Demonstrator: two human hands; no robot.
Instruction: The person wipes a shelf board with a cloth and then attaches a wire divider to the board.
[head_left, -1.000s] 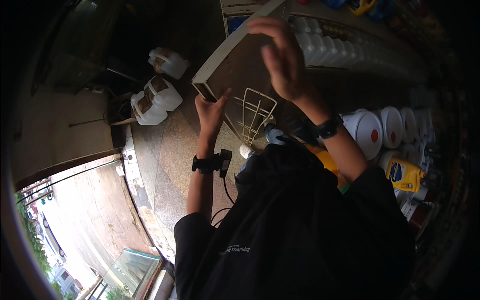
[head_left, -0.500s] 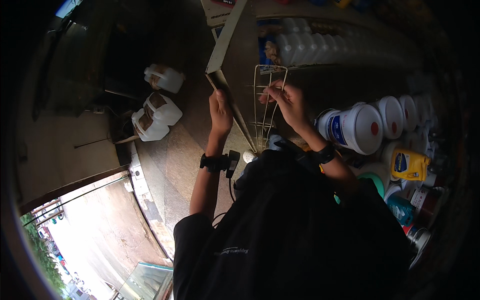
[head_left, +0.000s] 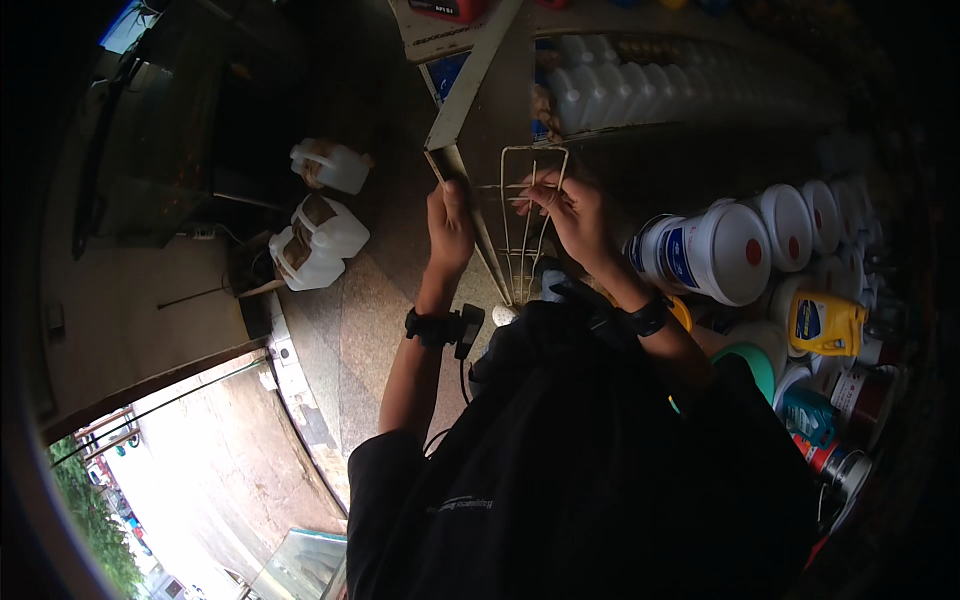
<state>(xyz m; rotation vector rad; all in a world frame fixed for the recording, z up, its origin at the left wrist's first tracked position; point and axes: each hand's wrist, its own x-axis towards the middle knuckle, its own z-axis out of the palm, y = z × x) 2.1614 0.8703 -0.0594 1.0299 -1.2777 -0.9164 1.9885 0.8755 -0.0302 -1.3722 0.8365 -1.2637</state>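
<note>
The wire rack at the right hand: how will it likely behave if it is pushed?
The wire rack is probably stiff, because its crossing rods look like metal. It seems light for its size, being mostly gaps. It may not slide freely, since one wire reaches toward the dark panel.

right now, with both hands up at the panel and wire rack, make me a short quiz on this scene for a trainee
1. Multiple choice: what does the left hand grip?
a) a yellow jug
b) the edge of a pale-edged panel
c) a teal jug

2. True or false: the fingers of the right hand are at the wire rack.

3. Fill the gap: the round spot on the end of the largest-looking white bucket is ___ in colour.

Key: 1. b; 2. true; 3. red
</note>
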